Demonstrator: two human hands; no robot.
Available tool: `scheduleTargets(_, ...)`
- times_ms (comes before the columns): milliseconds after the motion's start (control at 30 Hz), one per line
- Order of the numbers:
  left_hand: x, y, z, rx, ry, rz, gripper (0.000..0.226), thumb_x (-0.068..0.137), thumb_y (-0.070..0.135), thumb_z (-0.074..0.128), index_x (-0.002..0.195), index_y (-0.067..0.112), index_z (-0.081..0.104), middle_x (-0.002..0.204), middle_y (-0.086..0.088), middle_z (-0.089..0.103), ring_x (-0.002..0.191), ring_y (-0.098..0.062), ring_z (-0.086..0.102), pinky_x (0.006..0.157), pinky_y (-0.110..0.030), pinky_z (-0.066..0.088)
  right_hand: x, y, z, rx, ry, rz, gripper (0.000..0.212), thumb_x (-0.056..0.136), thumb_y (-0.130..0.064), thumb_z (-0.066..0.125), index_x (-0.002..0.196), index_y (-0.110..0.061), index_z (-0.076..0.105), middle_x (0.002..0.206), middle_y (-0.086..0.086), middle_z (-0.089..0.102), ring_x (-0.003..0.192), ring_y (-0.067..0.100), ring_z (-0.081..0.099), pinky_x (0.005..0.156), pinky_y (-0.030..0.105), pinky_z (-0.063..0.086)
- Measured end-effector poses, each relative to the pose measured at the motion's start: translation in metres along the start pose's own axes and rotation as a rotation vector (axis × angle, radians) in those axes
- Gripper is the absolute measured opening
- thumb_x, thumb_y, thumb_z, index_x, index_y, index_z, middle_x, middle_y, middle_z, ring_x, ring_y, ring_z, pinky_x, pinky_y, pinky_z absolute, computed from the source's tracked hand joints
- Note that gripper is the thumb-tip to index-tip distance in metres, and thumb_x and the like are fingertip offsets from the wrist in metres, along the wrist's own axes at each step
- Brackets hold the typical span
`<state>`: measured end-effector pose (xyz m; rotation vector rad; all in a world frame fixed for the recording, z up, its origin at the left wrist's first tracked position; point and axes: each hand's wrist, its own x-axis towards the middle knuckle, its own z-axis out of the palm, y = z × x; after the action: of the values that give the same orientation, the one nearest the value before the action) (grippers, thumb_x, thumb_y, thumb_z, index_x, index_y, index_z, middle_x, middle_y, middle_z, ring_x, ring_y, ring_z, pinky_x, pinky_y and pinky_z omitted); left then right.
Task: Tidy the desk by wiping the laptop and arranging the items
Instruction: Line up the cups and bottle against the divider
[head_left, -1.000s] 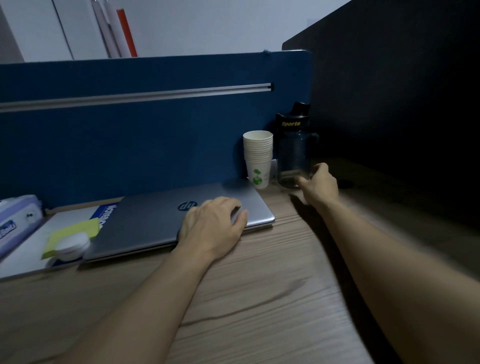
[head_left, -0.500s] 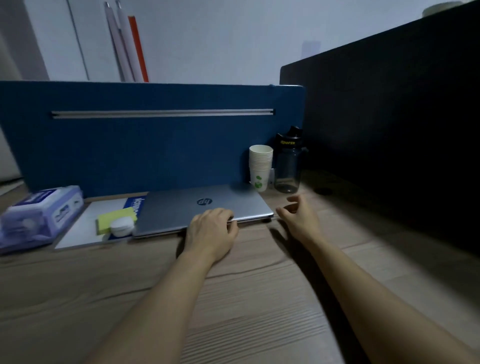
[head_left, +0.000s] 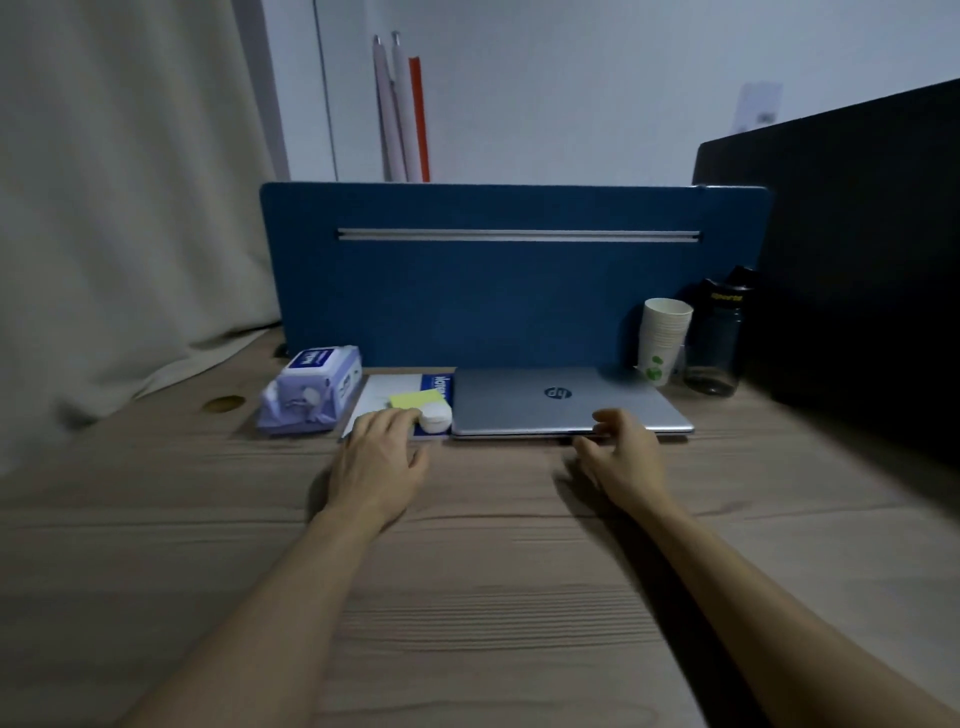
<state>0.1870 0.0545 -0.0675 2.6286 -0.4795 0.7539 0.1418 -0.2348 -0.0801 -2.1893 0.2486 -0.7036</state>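
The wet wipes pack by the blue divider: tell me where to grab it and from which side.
Grip the wet wipes pack across its long soft sides, coming from above with the left hand, which is nearer. It lies flat on the desk with the notebook close on its right and the divider behind, so a top grasp probably has the most room.

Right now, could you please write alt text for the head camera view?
Two bare hands reach over a wooden desk: the left hand by a small white case, the right hand at a closed silver laptop's front edge.
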Motion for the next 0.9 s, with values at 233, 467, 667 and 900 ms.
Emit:
scheduleTargets(233,0.009,-0.024,0.004,0.010,-0.043,-0.050,0.043,0.095,0.033,0.048,0.135,0.020,0.048,0.138,-0.001,0.052,0.122,-0.021,0.048,0.095,-0.036,0.041,0.012,-0.035,0.051,-0.115,-0.017,-0.111,0.039,0.088,-0.036,0.068,0.121,-0.017,0.060,0.115,0.000,0.064,0.111,0.022,0.054,0.094,0.040,0.046)
scheduleTargets(467,0.034,-0.040,0.016,0.025,-0.057,-0.091,0.031,0.095,0.038,0.045,0.121,0.024,0.051,0.126,0.000,0.058,0.103,-0.026,0.057,0.067,-0.034,0.041,0.029,-0.049,0.083,-0.335,0.028,-0.314,0.027,0.092,-0.039,0.059,0.115,-0.024,0.060,0.115,-0.006,0.063,0.114,0.020,0.048,0.092,0.040,0.034)
scheduleTargets(667,0.054,-0.045,0.032,0.109,-0.044,-0.106,0.036,0.094,0.049,0.041,0.115,0.024,0.055,0.112,0.000,0.065,0.096,-0.024,0.059,0.062,-0.033,0.037,0.044,-0.052,0.098,-0.413,0.057,-0.431,0.023,0.095,-0.036,0.054,0.112,-0.021,0.060,0.110,-0.004,0.063,0.108,0.021,0.049,0.088,0.038,0.032)
scheduleTargets(900,0.070,-0.050,0.042,0.166,-0.041,-0.094,0.036,0.090,0.051,0.049,0.114,0.027,0.061,0.109,-0.001,0.068,0.102,-0.025,0.057,0.064,-0.033,0.040,0.058,-0.046,0.103,-0.374,0.104,-0.339,0.020,0.095,-0.036,0.050,0.105,-0.021,0.060,0.106,-0.002,0.063,0.102,0.022,0.050,0.086,0.039,0.030)
